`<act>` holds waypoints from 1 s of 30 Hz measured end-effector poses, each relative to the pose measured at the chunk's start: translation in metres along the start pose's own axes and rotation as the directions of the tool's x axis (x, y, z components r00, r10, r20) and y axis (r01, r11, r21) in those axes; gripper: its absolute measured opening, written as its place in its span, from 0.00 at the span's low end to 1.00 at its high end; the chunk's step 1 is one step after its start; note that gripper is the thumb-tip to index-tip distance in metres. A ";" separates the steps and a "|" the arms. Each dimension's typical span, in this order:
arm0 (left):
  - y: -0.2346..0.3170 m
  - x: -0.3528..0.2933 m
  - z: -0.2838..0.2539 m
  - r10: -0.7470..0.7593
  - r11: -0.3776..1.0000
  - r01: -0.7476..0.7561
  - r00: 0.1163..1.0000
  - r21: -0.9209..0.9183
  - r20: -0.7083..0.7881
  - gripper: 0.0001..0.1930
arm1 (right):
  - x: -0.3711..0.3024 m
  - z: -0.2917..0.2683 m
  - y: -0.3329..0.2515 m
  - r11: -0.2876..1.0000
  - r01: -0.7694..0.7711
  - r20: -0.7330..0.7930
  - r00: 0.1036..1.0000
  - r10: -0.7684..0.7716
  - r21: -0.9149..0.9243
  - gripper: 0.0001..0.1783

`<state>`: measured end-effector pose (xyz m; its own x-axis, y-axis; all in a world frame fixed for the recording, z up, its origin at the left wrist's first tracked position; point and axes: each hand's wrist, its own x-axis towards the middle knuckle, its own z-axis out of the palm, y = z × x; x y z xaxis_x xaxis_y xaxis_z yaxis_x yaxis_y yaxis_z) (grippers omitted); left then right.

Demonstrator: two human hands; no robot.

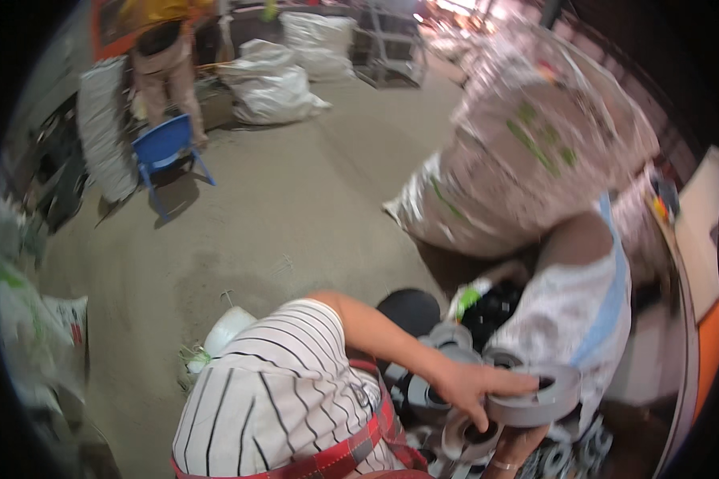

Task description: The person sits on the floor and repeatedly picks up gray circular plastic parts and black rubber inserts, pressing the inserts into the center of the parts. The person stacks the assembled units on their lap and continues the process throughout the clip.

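Note:
A thick grey ring (pixel 535 409) with a dark round hole sits between my hands at the lower right. My left hand (pixel 467 387) reaches across to it, closed on it with a finger over its top face and the thumb pointing down beside it. From below, my right hand (pixel 521 444) holds the same ring, its fingers mostly hidden behind it. Just under my left thumb is a paler ring (pixel 462 437). More grey rings (pixel 447 339) are heaped beyond my left hand, and several smaller ones (pixel 563 459) lie below.
A white sack with a blue stripe (pixel 563 307) leans beside the heap. Behind it bulges a large full sack (pixel 527 160). A blue chair (pixel 165 146) stands at the far left near a person in a yellow top (pixel 164 12). White sacks (pixel 272 84) stand at the back.

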<state>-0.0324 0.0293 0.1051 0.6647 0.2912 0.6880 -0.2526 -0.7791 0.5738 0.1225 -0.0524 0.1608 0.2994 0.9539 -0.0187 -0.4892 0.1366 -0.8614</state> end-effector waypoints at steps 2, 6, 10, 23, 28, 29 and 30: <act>0.023 0.009 -0.014 -0.313 0.802 0.387 0.921 -0.455 0.232 0.47 | 0.017 -0.057 0.017 0.532 0.450 0.279 0.885 -0.372 -0.718 0.25; 0.006 0.005 -0.017 0.019 0.989 -0.049 0.978 0.138 0.210 0.41 | 0.022 -0.066 0.006 0.926 -0.154 0.115 0.986 0.122 0.345 0.23; 0.031 0.033 -0.004 -0.221 0.897 0.341 0.897 -0.281 0.384 0.43 | 0.002 -0.073 0.000 0.670 0.412 0.267 0.911 -0.315 -0.618 0.26; -0.081 0.100 0.041 -0.098 0.937 -0.004 0.958 0.350 0.271 0.32 | 0.053 -0.334 -0.117 0.671 -0.131 -0.512 0.756 -0.409 -0.730 0.28; -0.163 0.085 0.062 -0.387 0.917 0.280 0.795 0.283 0.467 0.32 | 0.007 -0.497 -0.021 -0.261 -0.583 -0.522 0.809 -0.271 -0.769 0.29; -0.166 0.084 0.062 -0.386 0.914 0.269 0.812 0.305 0.439 0.31 | -0.004 -0.498 -0.001 -0.296 -0.594 -0.598 0.797 -0.085 -0.748 0.30; -0.167 0.082 0.062 -0.385 0.908 0.258 0.826 0.330 0.413 0.30 | -0.016 -0.489 0.019 -0.331 -0.596 -0.656 0.748 0.103 -0.732 0.31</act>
<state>0.1081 0.1489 0.0386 0.9361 0.3111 0.1643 0.1740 -0.8153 0.5523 0.5089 -0.1957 -0.1033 0.7106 0.5526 -0.4355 0.5830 -0.8090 -0.0752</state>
